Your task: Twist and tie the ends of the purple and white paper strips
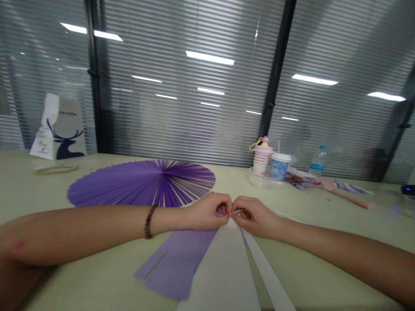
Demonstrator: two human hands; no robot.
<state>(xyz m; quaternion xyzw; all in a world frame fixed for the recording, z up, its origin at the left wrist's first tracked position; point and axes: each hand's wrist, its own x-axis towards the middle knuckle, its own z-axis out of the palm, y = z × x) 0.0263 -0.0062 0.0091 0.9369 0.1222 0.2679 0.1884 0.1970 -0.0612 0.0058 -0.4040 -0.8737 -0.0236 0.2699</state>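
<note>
A: Nearest?

B: Long white paper-like strips (227,272), fanned toward the person on a pale green counter (103,276). Beside them, partly overlapped: lilac paper-like strips (181,268), splayed. Both sets narrow to one tip, in front of the person.

A: Hands?

B: Left hand (207,212) and right hand (259,217) nearly touching at that tip. Fingers narrow, pinched on a thin white strand (239,211). Whether the left also grips strip ends: cannot tell.

A: How far along?

B: Partway, by judgement. Done: strips layered, drawn together at one end. Left, it seems: securing the strand. No knot can be made out; fingers hide most of it. Outer strip ends lie loose, covering only a wedge.

A: Beyond?

B: Large purple pleated disc (123,185), spread all round from its hub, gaps showing on the right side. Looks further along; neither hand holds it.

A: Farther off?

B: Pink-lidded striped tumbler (262,160) beside a blue-patterned white-lidded cup (280,168); blue-capped clear plastic bottle (317,163) to their right. Far left, white paper bag with a dark deer print (69,114). Grey slatted blinds (181,116) behind.
</note>
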